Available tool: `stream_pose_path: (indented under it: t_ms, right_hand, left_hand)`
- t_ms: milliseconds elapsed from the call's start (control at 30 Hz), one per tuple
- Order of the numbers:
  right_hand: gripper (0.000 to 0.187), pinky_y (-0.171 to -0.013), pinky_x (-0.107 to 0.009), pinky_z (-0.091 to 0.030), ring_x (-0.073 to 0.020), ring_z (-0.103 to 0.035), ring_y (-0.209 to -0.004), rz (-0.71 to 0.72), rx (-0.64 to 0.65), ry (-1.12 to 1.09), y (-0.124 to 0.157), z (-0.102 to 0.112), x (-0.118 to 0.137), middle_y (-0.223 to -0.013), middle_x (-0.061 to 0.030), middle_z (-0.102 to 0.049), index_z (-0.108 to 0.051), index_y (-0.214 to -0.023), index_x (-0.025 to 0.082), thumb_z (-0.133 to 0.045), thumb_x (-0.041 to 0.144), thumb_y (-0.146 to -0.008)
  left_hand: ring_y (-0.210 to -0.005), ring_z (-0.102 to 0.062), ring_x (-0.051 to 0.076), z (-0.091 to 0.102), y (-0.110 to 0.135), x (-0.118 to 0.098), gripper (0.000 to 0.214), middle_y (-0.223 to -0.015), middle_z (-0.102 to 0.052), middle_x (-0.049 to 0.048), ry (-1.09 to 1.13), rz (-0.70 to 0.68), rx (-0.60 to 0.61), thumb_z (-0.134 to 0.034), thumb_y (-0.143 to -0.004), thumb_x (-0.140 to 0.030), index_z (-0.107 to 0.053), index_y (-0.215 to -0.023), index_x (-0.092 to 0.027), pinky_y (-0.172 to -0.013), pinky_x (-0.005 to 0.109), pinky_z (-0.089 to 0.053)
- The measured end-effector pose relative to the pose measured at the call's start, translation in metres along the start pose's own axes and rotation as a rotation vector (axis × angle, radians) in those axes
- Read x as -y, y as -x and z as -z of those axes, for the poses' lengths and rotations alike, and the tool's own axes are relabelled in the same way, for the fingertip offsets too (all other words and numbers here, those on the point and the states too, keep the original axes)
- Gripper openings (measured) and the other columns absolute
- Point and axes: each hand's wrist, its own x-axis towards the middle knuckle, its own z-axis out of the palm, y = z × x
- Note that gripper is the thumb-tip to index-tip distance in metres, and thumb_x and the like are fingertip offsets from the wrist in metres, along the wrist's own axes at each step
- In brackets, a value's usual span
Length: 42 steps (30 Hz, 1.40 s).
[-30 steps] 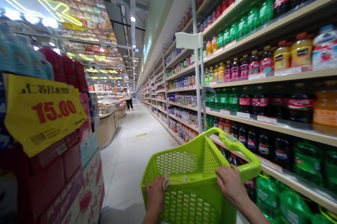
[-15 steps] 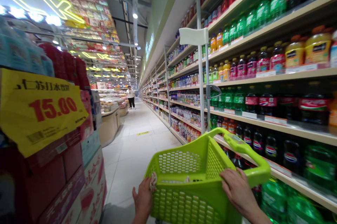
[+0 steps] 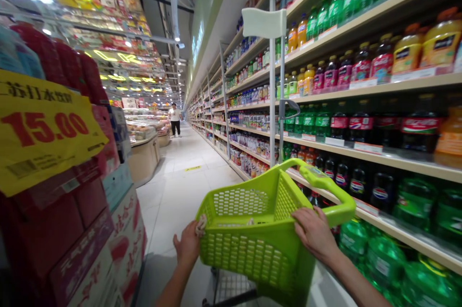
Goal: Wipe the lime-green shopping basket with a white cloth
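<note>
A lime-green plastic shopping cart (image 3: 252, 254) stands sideways in front of me, its push handle (image 3: 330, 189) on the right. My left hand (image 3: 188, 243) grips the basket's left end, fingers over the edge and thumb sticking out. Right beside those fingers, a pale knotted cord or cloth (image 3: 200, 226) is tied to the rim. My right hand (image 3: 313, 231) is closed over the near rim at the handle end, just below the handle. A small pale bit shows inside the basket; I cannot make out what it is.
Shelves of drink bottles (image 3: 357, 121) line the right side, close to the handle. Stacked cartons (image 3: 119, 230) with a yellow price sign (image 3: 46, 129) stand close on the left. The tiled aisle (image 3: 176, 191) runs ahead past a display counter (image 3: 144, 155) to a distant person (image 3: 175, 119).
The cart and both hands sit slightly further left in view, and more of the cart's lower frame shows. Shelves and carton stack have shifted left in view. Both hands keep their hold.
</note>
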Motion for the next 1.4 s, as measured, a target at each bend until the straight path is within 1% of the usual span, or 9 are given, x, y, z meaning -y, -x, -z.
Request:
stream_pose_path:
  t_ms: [100,300,533,600,800,900,1067,1267,1400]
  right_hand:
    - [0.019,-0.091,-0.039,-0.020,-0.0188,-0.053,-0.090,-0.020,-0.012,0.002,-0.001,0.000,0.004,-0.089,-0.0015,-0.064,-0.059,-0.087,0.023,-0.044,0.023,-0.074]
    - [0.020,-0.091,-0.039,-0.017,-0.0189,-0.052,-0.091,-0.046,0.060,0.034,-0.004,0.000,0.001,-0.090,-0.0025,-0.064,-0.059,-0.088,0.020,-0.042,0.024,-0.077]
    - [0.020,-0.091,-0.039,-0.019,-0.0191,-0.053,-0.091,-0.014,0.032,0.047,-0.003,-0.003,0.000,-0.091,-0.0019,-0.065,-0.058,-0.089,0.022,-0.044,0.024,-0.075]
    - [0.019,-0.091,-0.039,-0.020,-0.0190,-0.053,-0.090,-0.015,-0.001,0.051,-0.003,-0.005,0.002,-0.089,-0.0013,-0.065,-0.058,-0.087,0.023,-0.045,0.024,-0.074]
    - [0.019,-0.090,-0.040,-0.023,-0.0193,-0.054,-0.090,-0.010,-0.028,0.033,-0.004,-0.009,0.005,-0.089,-0.0012,-0.064,-0.058,-0.088,0.024,-0.044,0.024,-0.075]
    - [0.021,-0.090,-0.041,-0.023,-0.0194,-0.053,-0.092,0.005,0.002,0.020,-0.004,-0.008,0.003,-0.092,-0.0016,-0.064,-0.058,-0.090,0.024,-0.043,0.023,-0.076]
    - [0.024,-0.091,-0.042,-0.022,-0.0202,-0.052,-0.095,0.020,0.019,-0.016,-0.003,-0.007,0.003,-0.096,-0.0029,-0.064,-0.058,-0.094,0.023,-0.042,0.021,-0.076]
    - [0.023,-0.093,-0.045,-0.023,-0.0205,-0.053,-0.095,-0.056,0.015,-0.089,-0.007,-0.005,0.002,-0.096,-0.0037,-0.064,-0.059,-0.093,0.022,-0.042,0.021,-0.076]
    - [0.039,-0.095,-0.048,-0.024,-0.0229,-0.041,-0.114,-0.097,-0.038,-0.243,-0.006,-0.010,0.021,-0.124,-0.0111,-0.047,-0.045,-0.117,0.019,-0.039,0.026,-0.080]
  left_hand:
    - [-0.113,-0.043,0.022,-0.004,0.004,-0.014,0.035,-0.122,-0.050,0.0064,0.036,0.041,-0.002,-0.033,-0.079,-0.021,-0.052,-0.109,-0.021,-0.097,0.053,-0.018]
    - [-0.116,-0.039,0.016,-0.019,0.040,-0.096,0.037,-0.121,-0.052,0.0002,0.140,-0.473,0.109,-0.035,-0.079,-0.015,-0.051,-0.110,-0.027,-0.103,0.045,-0.009]
    - [-0.116,-0.038,0.027,-0.001,0.010,-0.016,0.038,-0.122,-0.050,0.0095,0.046,-0.044,-0.023,-0.032,-0.078,-0.014,-0.053,-0.110,-0.018,-0.097,0.057,-0.012]
    - [-0.115,-0.040,0.027,-0.004,0.010,-0.023,0.037,-0.120,-0.051,0.0101,0.060,-0.049,-0.047,-0.034,-0.078,-0.014,-0.055,-0.108,-0.018,-0.095,0.056,-0.018]
    - [-0.116,-0.041,0.016,-0.033,0.046,-0.111,0.042,-0.121,-0.051,0.0005,0.208,-0.417,0.073,-0.040,-0.074,-0.011,-0.052,-0.111,-0.028,-0.101,0.043,-0.023]
    - [-0.116,-0.041,0.017,-0.027,0.045,-0.096,0.044,-0.122,-0.051,0.0001,0.210,-0.444,0.071,-0.036,-0.075,-0.009,-0.052,-0.110,-0.029,-0.102,0.048,-0.016]
    - [-0.120,-0.036,0.022,-0.011,0.025,-0.058,0.043,-0.125,-0.047,0.0053,0.110,-0.107,0.019,-0.037,-0.074,-0.009,-0.052,-0.112,-0.022,-0.101,0.053,-0.015]
    - [-0.113,-0.043,0.019,-0.029,0.062,-0.163,0.033,-0.117,-0.055,0.0069,0.599,-0.412,0.150,-0.040,-0.076,-0.020,-0.059,-0.103,-0.018,-0.100,0.039,-0.026]
    - [-0.094,-0.056,0.021,-0.019,0.076,-0.204,0.039,-0.105,-0.061,0.0119,1.147,-0.241,0.273,-0.042,-0.076,-0.037,-0.057,-0.101,-0.011,-0.085,0.034,-0.043]
